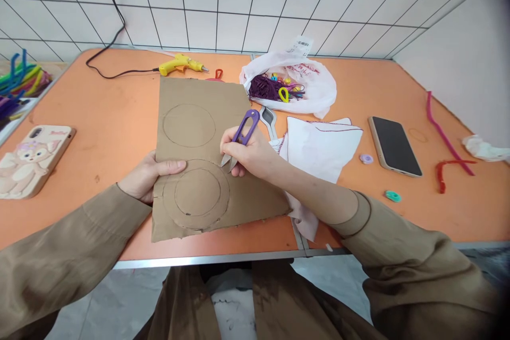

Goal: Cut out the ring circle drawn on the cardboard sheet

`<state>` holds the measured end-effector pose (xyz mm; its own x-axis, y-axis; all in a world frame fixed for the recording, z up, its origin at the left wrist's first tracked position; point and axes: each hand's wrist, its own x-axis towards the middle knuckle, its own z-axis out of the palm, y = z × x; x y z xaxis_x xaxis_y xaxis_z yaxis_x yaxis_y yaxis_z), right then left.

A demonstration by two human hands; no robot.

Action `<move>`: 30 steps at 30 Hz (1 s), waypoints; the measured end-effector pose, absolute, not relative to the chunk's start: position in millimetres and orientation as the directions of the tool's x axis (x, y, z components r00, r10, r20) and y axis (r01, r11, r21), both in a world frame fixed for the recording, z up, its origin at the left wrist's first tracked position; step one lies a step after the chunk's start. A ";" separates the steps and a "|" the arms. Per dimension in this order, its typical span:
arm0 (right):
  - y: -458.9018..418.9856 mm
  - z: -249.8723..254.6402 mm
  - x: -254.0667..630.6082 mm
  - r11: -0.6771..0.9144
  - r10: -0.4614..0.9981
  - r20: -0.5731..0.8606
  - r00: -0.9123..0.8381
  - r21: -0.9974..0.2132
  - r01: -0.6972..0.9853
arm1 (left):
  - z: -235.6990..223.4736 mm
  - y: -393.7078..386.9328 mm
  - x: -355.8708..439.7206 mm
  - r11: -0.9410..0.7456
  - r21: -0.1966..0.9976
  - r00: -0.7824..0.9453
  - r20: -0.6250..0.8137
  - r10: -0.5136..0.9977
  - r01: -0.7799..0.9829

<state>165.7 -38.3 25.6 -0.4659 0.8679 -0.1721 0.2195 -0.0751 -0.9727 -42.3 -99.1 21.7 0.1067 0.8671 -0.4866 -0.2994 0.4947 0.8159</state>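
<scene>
A brown piece of cardboard [247, 196] with drawn circles lies tilted over the table's near part. My left hand [153, 172] grips its left edge, thumb on top and fingers underneath. In my right hand [249, 151] are purple thread snips [255, 117], held in closed fingers with the blades pointing down. Their tips are at the outer line of the lower ring, on its upper right. Whether they pierce the cardboard I cannot tell. Above the ring is a single drawn circle. White fabric [319, 143] with dark stitching lies beside my right forearm.
Behind the cardboard lie a yellow glue gun [181, 65] with a black cord and a white plastic bag [319, 87] of purple strands. Phones lie left [35, 159] and right [394, 146]. Pipe cleaners [446, 133] and small rings [393, 196] lie at right.
</scene>
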 end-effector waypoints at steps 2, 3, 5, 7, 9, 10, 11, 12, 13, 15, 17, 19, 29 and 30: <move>-35.1 23.9 167.0 -0.113 0.862 -0.181 -0.474 -0.979 0.170 | 24.1 -100.3 -41.2 0.496 0.812 0.119 -0.484 0.867 -0.308; -33.5 23.1 167.8 -0.132 0.862 -0.182 -0.474 -0.982 0.137 | 25.0 -100.8 -40.8 0.494 0.811 0.125 -0.481 0.868 -0.313; -31.0 21.9 169.1 -0.161 0.863 -0.184 -0.470 -0.983 0.090 | 25.6 -100.9 -40.7 0.489 0.815 0.128 -0.474 0.871 -0.312; -30.1 21.5 169.9 -0.171 0.860 -0.192 -0.473 -0.981 0.087 | 24.7 -100.2 -41.3 0.484 0.821 0.127 -0.468 0.874 -0.304; -30.4 21.6 170.0 -0.166 0.855 -0.200 -0.479 -0.980 0.111 | 23.5 -99.2 -42.0 0.482 0.823 0.124 -0.467 0.875 -0.300; -30.8 21.8 169.9 -0.161 0.854 -0.200 -0.480 -0.979 0.122 | 23.0 -98.9 -42.3 0.484 0.822 0.124 -0.469 0.874 -0.302; -31.2 21.9 169.7 -0.155 0.855 -0.199 -0.479 -0.979 0.132 | 22.9 -98.6 -42.4 0.486 0.820 0.126 -0.471 0.873 -0.303; -31.5 22.1 169.5 -0.147 0.856 -0.198 -0.477 -0.979 0.142 | 23.0 -98.5 -42.4 0.489 0.818 0.130 -0.473 0.872 -0.303; -31.7 22.2 169.4 -0.140 0.858 -0.196 -0.475 -0.978 0.152 | 23.5 -98.6 -42.2 0.489 0.818 0.134 -0.472 0.871 -0.302; -32.2 22.3 169.2 -0.124 0.861 -0.191 -0.471 -0.978 0.170 | 25.1 -99.3 -41.4 0.487 0.820 0.138 -0.468 0.873 -0.301; -33.3 22.5 168.9 -0.111 0.862 -0.189 -0.470 -0.975 0.190 | 27.0 -100.3 -40.2 0.488 0.820 0.136 -0.469 0.873 -0.301; -35.0 23.0 168.3 -0.098 0.861 -0.188 -0.473 -0.973 0.207 | 28.5 -101.2 -39.3 0.494 0.814 0.131 -0.478 0.869 -0.305; -30.2 21.2 167.6 -0.164 0.848 -0.219 -0.483 -0.974 0.154 | 27.1 -100.6 -39.5 0.494 0.812 0.116 -0.484 0.868 -0.312; -28.9 20.5 168.1 -0.183 0.849 -0.222 -0.480 -0.975 0.127 | 27.0 -100.4 -39.6 0.492 0.816 0.114 -0.482 0.869 -0.304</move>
<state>168.1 -28.9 20.5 -0.4803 0.8485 -0.2221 0.1271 -0.1832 -0.9748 -39.6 -100.4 27.0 0.1136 0.8688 -0.4820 -0.3035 0.4923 0.8158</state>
